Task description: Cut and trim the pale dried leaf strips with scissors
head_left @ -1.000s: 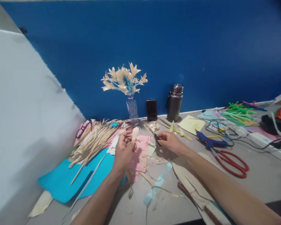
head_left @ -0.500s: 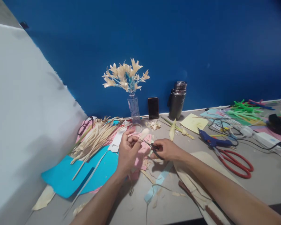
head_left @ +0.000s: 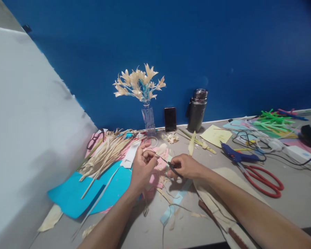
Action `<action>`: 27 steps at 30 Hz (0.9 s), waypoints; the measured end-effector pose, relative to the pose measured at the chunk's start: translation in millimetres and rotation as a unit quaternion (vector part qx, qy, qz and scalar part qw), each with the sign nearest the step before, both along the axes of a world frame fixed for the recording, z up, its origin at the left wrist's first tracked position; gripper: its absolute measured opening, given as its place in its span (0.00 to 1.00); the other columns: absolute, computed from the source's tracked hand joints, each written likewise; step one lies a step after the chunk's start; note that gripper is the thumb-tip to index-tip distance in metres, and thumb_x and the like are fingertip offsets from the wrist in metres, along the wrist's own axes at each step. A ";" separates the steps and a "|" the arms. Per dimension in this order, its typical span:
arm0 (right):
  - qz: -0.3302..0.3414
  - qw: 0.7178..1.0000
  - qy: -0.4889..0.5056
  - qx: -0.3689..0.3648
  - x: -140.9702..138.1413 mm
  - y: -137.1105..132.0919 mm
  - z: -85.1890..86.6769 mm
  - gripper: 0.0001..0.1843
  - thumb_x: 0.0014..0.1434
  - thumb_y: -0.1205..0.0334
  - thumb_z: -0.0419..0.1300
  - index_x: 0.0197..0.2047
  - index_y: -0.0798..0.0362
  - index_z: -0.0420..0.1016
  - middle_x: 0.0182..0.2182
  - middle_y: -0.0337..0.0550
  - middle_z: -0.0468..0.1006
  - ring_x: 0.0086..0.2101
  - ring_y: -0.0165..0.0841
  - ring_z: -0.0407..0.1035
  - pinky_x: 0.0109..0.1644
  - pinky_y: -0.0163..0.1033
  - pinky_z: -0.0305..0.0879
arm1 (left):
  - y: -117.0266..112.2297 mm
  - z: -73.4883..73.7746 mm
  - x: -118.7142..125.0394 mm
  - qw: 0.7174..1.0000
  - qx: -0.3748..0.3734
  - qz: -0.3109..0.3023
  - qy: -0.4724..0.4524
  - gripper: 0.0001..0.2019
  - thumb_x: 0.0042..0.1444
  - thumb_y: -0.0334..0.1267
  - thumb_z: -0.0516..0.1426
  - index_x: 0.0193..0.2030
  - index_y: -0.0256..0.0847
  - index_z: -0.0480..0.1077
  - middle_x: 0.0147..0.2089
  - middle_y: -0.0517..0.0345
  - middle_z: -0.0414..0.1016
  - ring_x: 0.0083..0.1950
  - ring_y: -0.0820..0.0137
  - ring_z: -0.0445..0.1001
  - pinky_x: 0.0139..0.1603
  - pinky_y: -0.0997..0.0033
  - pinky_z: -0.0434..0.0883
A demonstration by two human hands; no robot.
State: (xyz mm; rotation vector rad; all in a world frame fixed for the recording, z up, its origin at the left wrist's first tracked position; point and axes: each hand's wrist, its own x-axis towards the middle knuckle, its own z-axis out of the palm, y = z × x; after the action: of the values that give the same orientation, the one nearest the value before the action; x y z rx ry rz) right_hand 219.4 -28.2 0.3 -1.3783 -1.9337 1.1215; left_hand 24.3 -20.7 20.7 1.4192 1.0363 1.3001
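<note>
My right hand (head_left: 182, 166) is closed round the handles of small dark scissors (head_left: 174, 170), whose blades point left toward my other hand. My left hand (head_left: 144, 164) pinches a pale piece of dried husk (head_left: 161, 149) between thumb and fingers, close to the scissor tips. Exactly where blades and husk meet is too small to make out. Under both hands lie pink paper (head_left: 155, 180) and scattered husk scraps (head_left: 164, 195). A light blue strip (head_left: 176, 200) lies just in front of them.
Behind my hands stand a clear vase (head_left: 148, 119) of husk flowers, a phone (head_left: 170, 119) and a dark flask (head_left: 197, 110). At left, a husk bundle (head_left: 106, 155) lies by a blue sheet (head_left: 75, 193). Rightward are a glue gun (head_left: 238, 154), red-handled scissors (head_left: 264, 180) and cables (head_left: 245, 138).
The small scissors have turned slightly in my right hand, and their handles look narrower. The husk piece in my left hand has tilted a little. Both hands stay nearly in place.
</note>
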 end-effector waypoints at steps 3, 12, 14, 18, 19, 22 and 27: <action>0.008 0.999 0.036 -0.028 0.1 -0.4 -2.2 0.18 0.49 0.48 0.68 0.26 0.55 0.75 0.21 0.38 0.74 0.22 0.28 0.65 0.22 0.30 0.54 | -0.7 1.0 -0.4 1.000 -0.001 -0.004 0.001 0.24 0.50 0.29 0.57 0.55 0.43 0.60 0.29 0.66 0.69 0.30 0.74 0.68 0.35 0.73 0.65; 0.027 0.991 0.100 -0.084 -1.1 0.3 -5.7 0.19 0.47 0.48 0.69 0.24 0.56 0.74 0.19 0.37 0.73 0.20 0.27 0.63 0.21 0.30 0.58 | -2.1 8.0 0.8 0.999 -0.025 -0.021 -0.017 0.27 0.49 0.31 0.59 0.57 0.41 0.60 0.29 0.65 0.68 0.28 0.74 0.67 0.32 0.74 0.65; 0.030 0.989 0.105 -0.097 -1.9 -0.5 -4.3 0.19 0.47 0.48 0.69 0.24 0.56 0.74 0.18 0.37 0.73 0.19 0.27 0.64 0.21 0.31 0.59 | -1.9 8.8 0.9 0.999 -0.029 -0.023 -0.021 0.27 0.49 0.32 0.59 0.57 0.41 0.60 0.29 0.66 0.68 0.28 0.74 0.67 0.32 0.74 0.65; 0.014 0.991 0.089 -0.098 -3.3 -1.7 0.2 0.21 0.48 0.46 0.68 0.22 0.55 0.71 0.18 0.36 0.72 0.19 0.28 0.64 0.21 0.31 0.59 | 3.3 8.2 -5.7 0.999 -0.038 -0.021 -0.031 0.26 0.48 0.34 0.60 0.55 0.41 0.63 0.30 0.64 0.69 0.30 0.73 0.69 0.33 0.74 0.66; 0.011 0.993 0.073 -0.089 -3.5 -1.7 1.0 0.21 0.47 0.45 0.68 0.21 0.55 0.70 0.17 0.35 0.71 0.19 0.28 0.64 0.21 0.31 0.58 | 5.4 8.3 -8.8 0.998 -0.044 -0.018 -0.029 0.23 0.48 0.36 0.60 0.53 0.40 0.65 0.31 0.62 0.70 0.32 0.72 0.70 0.33 0.73 0.67; 0.017 1.000 -0.013 -0.018 -4.3 -1.0 1.7 0.24 0.47 0.45 0.69 0.18 0.54 0.68 0.15 0.34 0.68 0.19 0.26 0.60 0.22 0.32 0.51 | 11.3 9.6 -17.8 0.998 -0.059 -0.024 0.007 0.14 0.52 0.44 0.58 0.41 0.37 0.73 0.34 0.54 0.73 0.37 0.68 0.73 0.33 0.72 0.68; 0.034 0.984 -0.150 0.087 -7.6 -0.3 -2.3 0.24 0.49 0.44 0.68 0.16 0.53 0.68 0.14 0.34 0.64 0.19 0.26 0.55 0.24 0.35 0.44 | 13.4 6.5 -17.6 0.991 -0.073 -0.051 0.095 0.11 0.47 0.43 0.63 0.23 0.38 0.71 0.22 0.60 0.67 0.25 0.72 0.66 0.26 0.73 0.63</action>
State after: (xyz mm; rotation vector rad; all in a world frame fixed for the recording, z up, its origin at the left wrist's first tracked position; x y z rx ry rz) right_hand 211.8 -28.5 -1.9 -1.4608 -2.2452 0.7845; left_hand 6.7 -7.3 27.2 1.4836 1.1447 1.0093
